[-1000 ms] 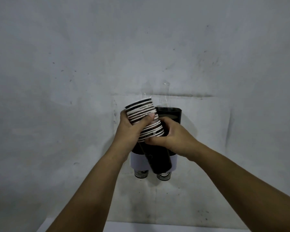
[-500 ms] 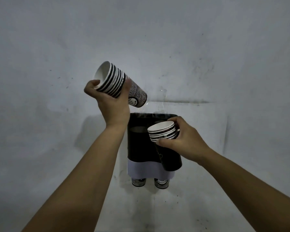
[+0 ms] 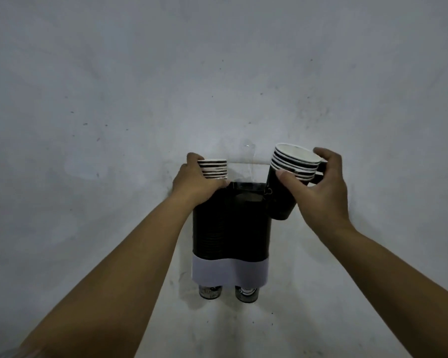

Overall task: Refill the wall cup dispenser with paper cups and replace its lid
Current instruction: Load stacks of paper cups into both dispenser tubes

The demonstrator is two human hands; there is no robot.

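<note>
A dark, twin-tube plastic cup dispenser (image 3: 230, 223) with a white band across its lower part is mounted on a grey, scuffed plaster wall (image 3: 114, 99). Its top is open, with no lid fitted. The base of one printed paper cup protrudes from beneath each tube: the left outlet cup (image 3: 210, 291) and the right outlet cup (image 3: 246, 293).

A short stack of black paper cups with white rims (image 3: 214, 168) is held upright by the left hand (image 3: 195, 183) directly above the left tube opening. The fingers are wrapped around the lower part of this stack, at the top edge of the dispenser; whether the stack has entered the tube cannot be determined, as the hand covers the junction.

A second stack of black, white-rimmed paper cups (image 3: 290, 177) is gripped by the right hand (image 3: 318, 187), with the thumb (image 3: 285, 177) pressed on the near side below the rims and the fingers curled around the far side. This stack is tilted, its open mouth facing up and toward the camera, and is located just beside the upper right corner of the dispenser.
</note>
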